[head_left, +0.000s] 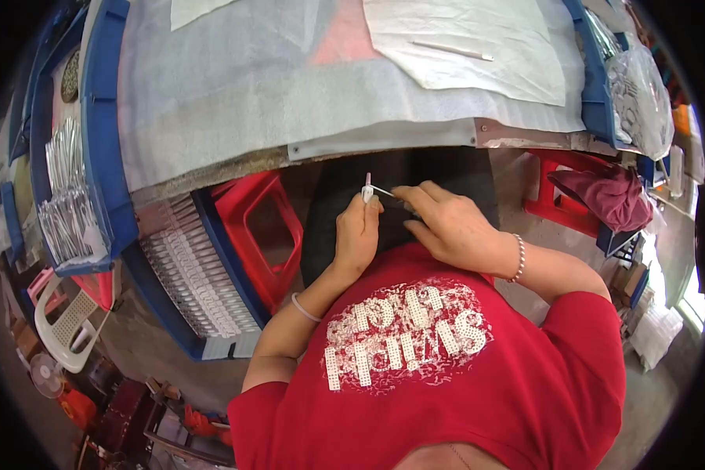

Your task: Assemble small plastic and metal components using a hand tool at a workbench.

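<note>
- My left hand [358,235] grasps a small white piece [367,193] between thumb and fingers, holding it upright with its pinkish tip pointing away from me.
- That white piece is above my lap, just short of the near edge of the counter [211,117].
- My right hand [456,225] grips a thin tool [382,190], mostly hidden by my fingers; its end points left and meets the white piece, though I cannot tell whether they touch.
- A beaded bracelet [520,257] circles my right wrist, and a pale band [305,308] my left forearm.
- On the counter, toward the right, a slim stick [452,51] lies on a white cloth [509,78].
- To my left, a blue bin [102,133] holds slender silvery pieces [72,215].
- Lower down, a blue tray [231,254] carries rows of shiny pieces [189,262], beside a red stool [251,207].
- Over on the right, a maroon cloth [607,200] hangs bunched near another red stool [546,188].
</note>
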The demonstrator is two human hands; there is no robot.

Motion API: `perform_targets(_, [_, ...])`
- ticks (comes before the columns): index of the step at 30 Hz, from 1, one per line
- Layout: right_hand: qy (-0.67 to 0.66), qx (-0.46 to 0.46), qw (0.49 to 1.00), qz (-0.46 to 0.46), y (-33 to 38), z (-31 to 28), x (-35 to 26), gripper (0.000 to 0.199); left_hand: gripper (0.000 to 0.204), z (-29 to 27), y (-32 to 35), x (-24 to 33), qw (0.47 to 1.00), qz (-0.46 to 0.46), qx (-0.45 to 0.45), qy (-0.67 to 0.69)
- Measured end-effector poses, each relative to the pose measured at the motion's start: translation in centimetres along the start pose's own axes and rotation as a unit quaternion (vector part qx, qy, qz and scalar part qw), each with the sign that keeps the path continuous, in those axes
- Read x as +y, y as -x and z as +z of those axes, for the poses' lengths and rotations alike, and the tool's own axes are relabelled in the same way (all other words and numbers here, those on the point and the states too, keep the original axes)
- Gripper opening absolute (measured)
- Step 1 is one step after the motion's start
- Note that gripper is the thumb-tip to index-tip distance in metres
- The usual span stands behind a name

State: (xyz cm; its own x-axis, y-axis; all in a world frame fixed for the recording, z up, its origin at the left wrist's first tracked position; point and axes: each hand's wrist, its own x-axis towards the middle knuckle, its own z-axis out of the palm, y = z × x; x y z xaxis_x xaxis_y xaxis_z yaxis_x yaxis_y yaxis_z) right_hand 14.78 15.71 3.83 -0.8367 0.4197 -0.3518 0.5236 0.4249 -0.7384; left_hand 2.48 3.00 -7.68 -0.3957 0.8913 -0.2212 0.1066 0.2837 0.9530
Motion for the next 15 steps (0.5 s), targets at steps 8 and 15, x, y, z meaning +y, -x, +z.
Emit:
perform_targets(8, [0.127, 0.062, 0.985, -0.102, 1.0, 0.5, 0.7, 0.037, 0.023, -0.7, 0.4, 1.5, 0.953, -0.198, -0.037, 0.227])
perform_targets(15, [0.127, 0.036, 0.987, -0.090, 0.7, 0.7, 0.9, 0.036, 0.022, -0.4, 0.6, 1.1, 0.972, -0.162, -0.030, 0.168])
